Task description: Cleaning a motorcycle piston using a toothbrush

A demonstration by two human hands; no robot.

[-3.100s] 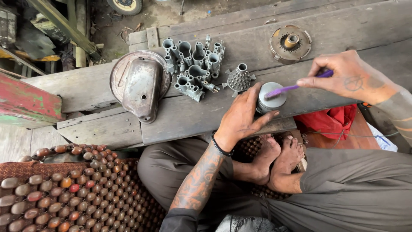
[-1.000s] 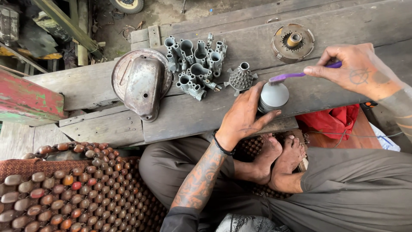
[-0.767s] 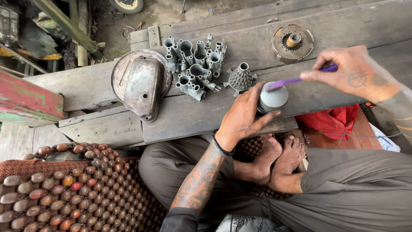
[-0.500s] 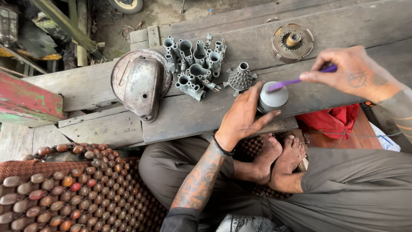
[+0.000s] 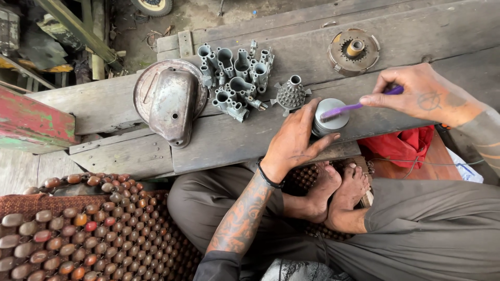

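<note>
While the person sits cross-legged at the edge of a weathered wooden plank bench [image 5: 130, 151], the left hand [image 5: 294, 140] curls around a small grey metal cylinder [image 5: 330, 116] that stands on the planks, fingers wrapped at its nine o'clock side and thumb stretched under it at six o'clock. The right hand [image 5: 424, 93] comes in from three o'clock, thumb and fingers pinched closed on the handle of a purple toothbrush [image 5: 359, 105], whose bristled head lies on the cylinder's flat top. Just at ten o'clock of the cylinder sits a small spiked, cone-shaped metal part [image 5: 290, 95], close to the left fingertips. Farther at ten o'clock lies a cluster of grey cast tubular fittings [image 5: 234, 78], and at nine o'clock of that a domed, rusty metal cover [image 5: 169, 99]. At one o'clock of the cylinder, well apart, rests a round toothed disc with a brass hub [image 5: 354, 50]. A red cloth [image 5: 403, 145] hangs below the bench near the right wrist, and a beaded seat mat [image 5: 78, 229] spreads at seven o'clock.
</note>
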